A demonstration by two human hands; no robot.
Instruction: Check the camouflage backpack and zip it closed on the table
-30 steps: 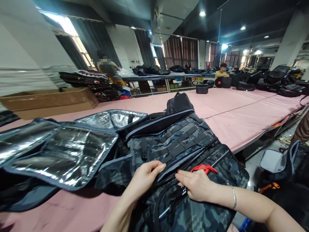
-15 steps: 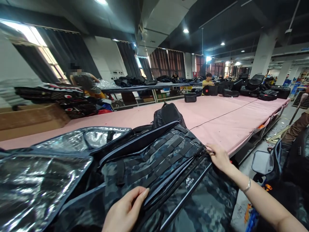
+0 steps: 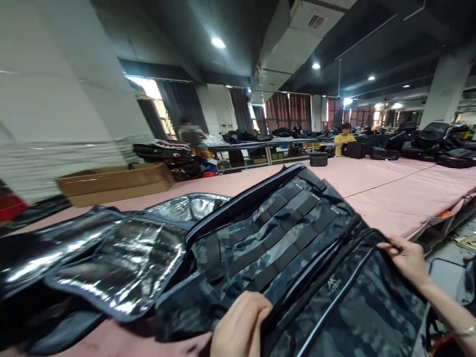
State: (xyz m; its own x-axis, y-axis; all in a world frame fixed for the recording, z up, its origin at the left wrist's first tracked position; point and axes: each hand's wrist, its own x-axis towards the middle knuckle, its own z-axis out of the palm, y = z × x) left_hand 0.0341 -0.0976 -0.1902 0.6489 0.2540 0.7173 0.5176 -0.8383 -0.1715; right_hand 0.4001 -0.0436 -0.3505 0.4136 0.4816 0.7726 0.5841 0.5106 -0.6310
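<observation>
A dark camouflage backpack [image 3: 282, 243] lies on the pink table [image 3: 401, 193] in front of me. My left hand [image 3: 240, 325] presses down on its near edge beside the zip, fingers curled over the fabric. My right hand [image 3: 407, 258] pinches the backpack's right edge at the far end of the zip; what sits between its fingertips is too small to make out. A silver bracelet [image 3: 464, 331] shows on that wrist. The bag's front flap stands tilted up behind my hands.
Opened bags with silver foil lining [image 3: 115, 258] lie to the left. A cardboard box [image 3: 111, 182] sits at the back left. Other people work at far tables with black bags [image 3: 386, 152]. The table's right edge drops to the floor.
My right hand has gone from the zip's near end to the backpack's far right edge. The front flap has risen. My left hand has stayed near the bag's near edge.
</observation>
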